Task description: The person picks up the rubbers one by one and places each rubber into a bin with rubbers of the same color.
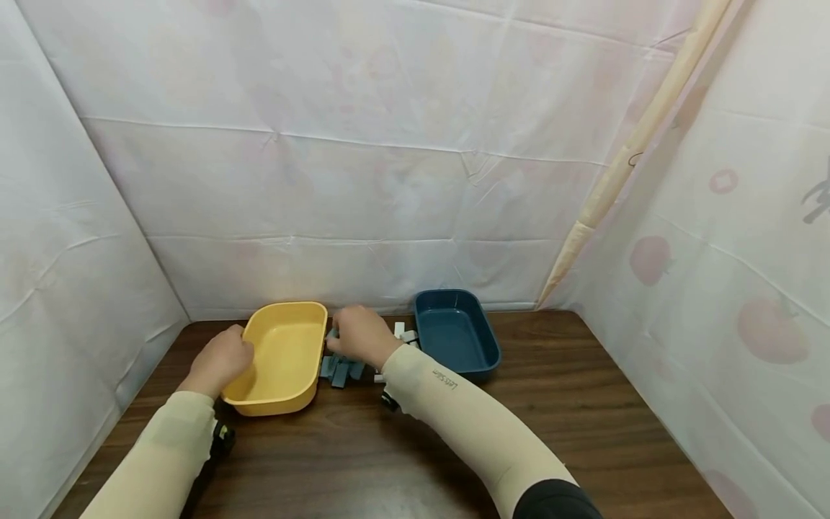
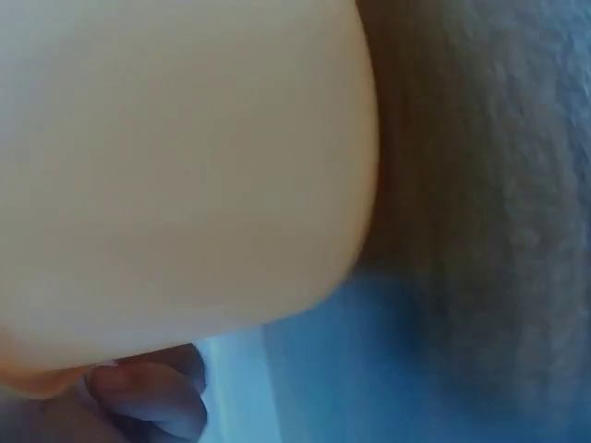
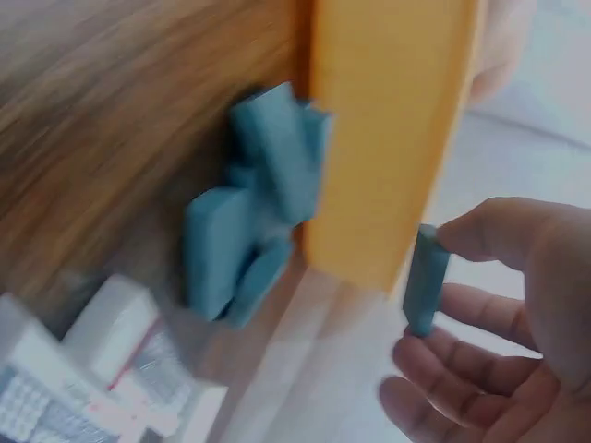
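I judge a transfer step in hand: right hand (image 1: 364, 336) pinches one teal block (image 3: 426, 280) beside the yellow tray (image 1: 282, 353), whose rim the left hand (image 1: 222, 359) grips; loose teal blocks (image 3: 280, 152) lie alongside on the tabletop (image 1: 402, 461); next move probably calls for clearing the rim, then letting go.

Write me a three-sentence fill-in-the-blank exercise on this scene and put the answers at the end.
The left hand grips a shallow tray coloured ____.
The right hand pinches a teal block between its fingers and its ____.
In the head view, the dark blue tray stands to the ____ of both hands.

Missing words: yellow; thumb; right.
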Tool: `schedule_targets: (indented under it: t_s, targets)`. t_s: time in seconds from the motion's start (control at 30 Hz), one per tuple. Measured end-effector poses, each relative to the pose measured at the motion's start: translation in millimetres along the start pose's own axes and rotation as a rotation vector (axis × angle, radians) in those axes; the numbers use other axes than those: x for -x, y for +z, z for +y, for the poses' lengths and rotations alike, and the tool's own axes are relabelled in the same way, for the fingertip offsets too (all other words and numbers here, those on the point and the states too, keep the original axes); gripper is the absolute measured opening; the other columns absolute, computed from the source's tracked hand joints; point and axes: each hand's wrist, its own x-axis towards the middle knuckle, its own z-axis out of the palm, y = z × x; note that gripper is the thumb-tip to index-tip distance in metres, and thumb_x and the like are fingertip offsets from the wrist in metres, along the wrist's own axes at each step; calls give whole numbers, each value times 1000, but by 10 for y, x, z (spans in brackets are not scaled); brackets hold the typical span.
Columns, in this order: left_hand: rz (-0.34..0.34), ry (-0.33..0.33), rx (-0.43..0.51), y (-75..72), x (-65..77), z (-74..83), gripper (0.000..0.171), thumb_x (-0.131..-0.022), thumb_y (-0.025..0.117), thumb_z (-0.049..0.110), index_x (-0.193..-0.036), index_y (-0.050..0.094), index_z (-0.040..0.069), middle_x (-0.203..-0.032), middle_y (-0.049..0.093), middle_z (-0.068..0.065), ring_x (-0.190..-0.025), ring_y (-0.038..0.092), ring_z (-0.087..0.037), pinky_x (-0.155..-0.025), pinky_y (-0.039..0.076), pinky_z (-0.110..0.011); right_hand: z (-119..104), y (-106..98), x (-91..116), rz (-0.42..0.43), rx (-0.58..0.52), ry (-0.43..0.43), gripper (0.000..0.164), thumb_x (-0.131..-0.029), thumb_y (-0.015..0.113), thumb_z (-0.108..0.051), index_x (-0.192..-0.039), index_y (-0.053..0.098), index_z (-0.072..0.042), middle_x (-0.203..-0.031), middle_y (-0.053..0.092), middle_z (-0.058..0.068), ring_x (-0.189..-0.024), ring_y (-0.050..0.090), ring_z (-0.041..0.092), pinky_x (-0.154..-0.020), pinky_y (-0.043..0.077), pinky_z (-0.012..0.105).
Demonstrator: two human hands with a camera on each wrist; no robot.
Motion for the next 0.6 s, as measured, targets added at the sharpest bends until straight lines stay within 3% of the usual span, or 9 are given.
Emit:
schedule_targets:
  t_s: [0.13, 0.27, 0.43, 0.6]
  targets:
    - [-21, -8, 31, -5, -4, -8, 60, -114, 29, 19, -158, 37, -20, -140, 64, -41, -103, 69, -38, -88, 58, -53, -197, 0, -27, 42, 83, -128, 13, -107, 76, -32, -96, 78, -25, -86, 67, -12, -75, 55, 4, -74, 48, 21]
    - [-40, -14, 10, -9, -17, 3, 57, -110, 29, 14, -154, 36, -23, -127, 67, -38, -95, 68, -36, -83, 58, -48, -410, 104, -87, 5, 121, -211, 14, -107, 78, -38, -109, 86, -27, -104, 74, -13, -94, 64, 4, -90, 53, 21]
    - [-62, 7, -18, -39, -38, 21, 53, -107, 36, 10, -145, 39, -27, -106, 67, -29, -82, 64, -32, -71, 56, -41, -648, 299, -184, -68, 181, -250, 13, -106, 79, -38, -96, 85, -32, -92, 73, -20, -86, 62, 0, -96, 48, 18]
    - [-85, 12, -30, -61, -52, 18, 57, -108, 40, 15, -146, 38, -27, -110, 67, -30, -83, 64, -32, -71, 55, -40, -818, 437, -253, -201, 128, -201, 24, -106, 81, -37, -82, 80, -32, -71, 69, -21, -65, 58, -2, -76, 48, 14]
